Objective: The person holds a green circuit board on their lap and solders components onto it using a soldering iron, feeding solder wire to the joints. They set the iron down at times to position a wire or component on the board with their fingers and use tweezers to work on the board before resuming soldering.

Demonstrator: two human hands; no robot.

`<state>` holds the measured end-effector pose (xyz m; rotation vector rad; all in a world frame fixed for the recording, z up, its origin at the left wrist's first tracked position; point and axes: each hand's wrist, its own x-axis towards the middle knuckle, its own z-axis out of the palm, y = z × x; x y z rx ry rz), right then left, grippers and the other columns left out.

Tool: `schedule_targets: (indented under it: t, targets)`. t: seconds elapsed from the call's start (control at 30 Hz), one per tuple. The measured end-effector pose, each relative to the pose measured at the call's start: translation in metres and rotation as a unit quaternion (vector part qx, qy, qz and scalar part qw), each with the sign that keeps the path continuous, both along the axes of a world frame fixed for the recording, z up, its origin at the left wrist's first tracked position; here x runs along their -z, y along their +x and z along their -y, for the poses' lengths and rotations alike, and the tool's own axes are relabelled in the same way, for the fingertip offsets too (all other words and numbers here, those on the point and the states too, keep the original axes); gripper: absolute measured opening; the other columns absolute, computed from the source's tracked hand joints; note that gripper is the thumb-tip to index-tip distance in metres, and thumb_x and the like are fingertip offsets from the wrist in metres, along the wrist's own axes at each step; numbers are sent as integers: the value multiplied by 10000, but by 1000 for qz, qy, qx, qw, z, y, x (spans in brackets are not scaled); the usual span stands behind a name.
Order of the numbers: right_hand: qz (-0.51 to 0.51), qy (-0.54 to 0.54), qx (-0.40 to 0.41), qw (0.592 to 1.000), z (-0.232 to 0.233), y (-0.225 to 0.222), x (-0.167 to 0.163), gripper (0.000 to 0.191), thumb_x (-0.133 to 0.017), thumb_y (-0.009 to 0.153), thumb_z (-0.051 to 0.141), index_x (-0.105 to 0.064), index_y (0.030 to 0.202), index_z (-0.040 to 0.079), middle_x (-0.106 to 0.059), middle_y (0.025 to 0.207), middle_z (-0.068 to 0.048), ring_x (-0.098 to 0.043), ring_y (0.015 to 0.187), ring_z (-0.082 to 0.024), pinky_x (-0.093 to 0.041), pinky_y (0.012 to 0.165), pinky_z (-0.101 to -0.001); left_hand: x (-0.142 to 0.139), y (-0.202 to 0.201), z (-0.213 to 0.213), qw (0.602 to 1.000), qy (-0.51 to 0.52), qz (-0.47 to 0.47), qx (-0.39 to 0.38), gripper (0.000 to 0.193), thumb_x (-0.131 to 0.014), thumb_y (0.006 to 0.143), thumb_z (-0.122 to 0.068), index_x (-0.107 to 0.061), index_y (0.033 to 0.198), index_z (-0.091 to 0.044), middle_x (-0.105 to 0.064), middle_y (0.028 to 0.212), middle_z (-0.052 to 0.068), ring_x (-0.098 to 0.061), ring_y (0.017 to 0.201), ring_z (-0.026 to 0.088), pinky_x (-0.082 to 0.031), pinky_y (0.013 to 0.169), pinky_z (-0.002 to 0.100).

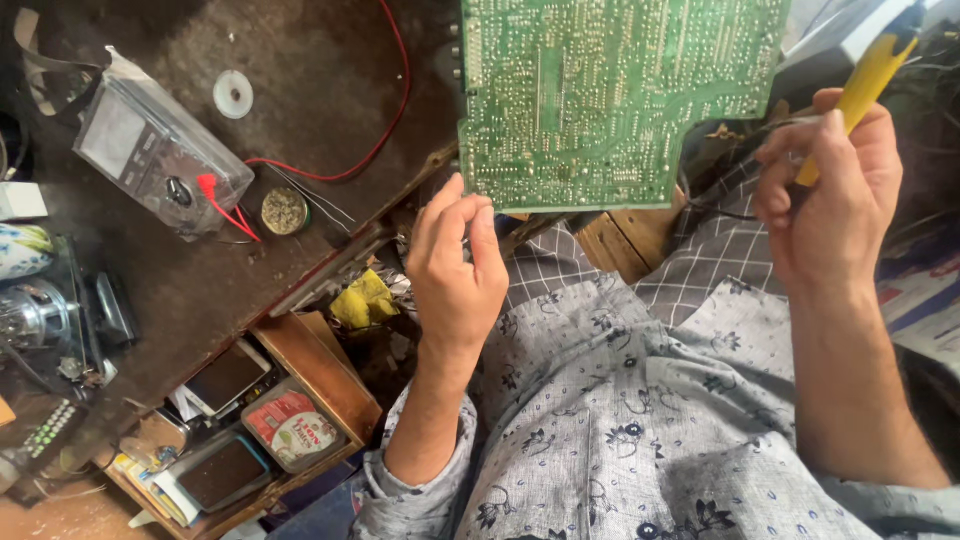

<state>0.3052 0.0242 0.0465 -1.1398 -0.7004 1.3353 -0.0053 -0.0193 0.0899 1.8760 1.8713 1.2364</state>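
A large green circuit board (600,90) stands solder side toward me at the top middle. My left hand (455,265) is just below its lower left corner, fingers pinched together on something thin that I cannot make out. My right hand (825,195) is to the right of the board and grips a yellow-handled tool (860,85) that points up; its tip is out of view. A dark cable (720,213) runs from under that hand toward the board.
A dark worn bench (300,60) holds a plastic-wrapped multimeter (160,160) with red leads (395,100), a small round tin (285,211) and a white ring (233,94). An open wooden drawer (320,375) holds phones and a round tin. A yellow sponge (365,298) lies by the bench edge.
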Motion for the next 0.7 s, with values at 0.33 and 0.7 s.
schedule_targets:
  t: [0.33, 0.7]
  targets:
    - [9, -26, -120, 992, 22, -51, -49, 464, -666, 961, 0, -420, 1346, 76, -717, 983, -122, -563, 636, -52, -403, 490, -186, -13, 39, -17, 978, 27, -19, 207, 194, -682, 984, 13, -692, 1172, -35, -620, 924, 64, -641, 897, 223, -557, 781, 330]
    - [73, -48, -105, 991, 25, -73, -51, 535, -747, 939, -19, -441, 1373, 51, -696, 965, -76, -566, 658, -45, -405, 503, -181, -18, 46, -17, 964, 6, 24, 264, 194, -716, 967, -27, -690, 1159, -23, -615, 931, 73, -640, 897, 239, -552, 790, 370]
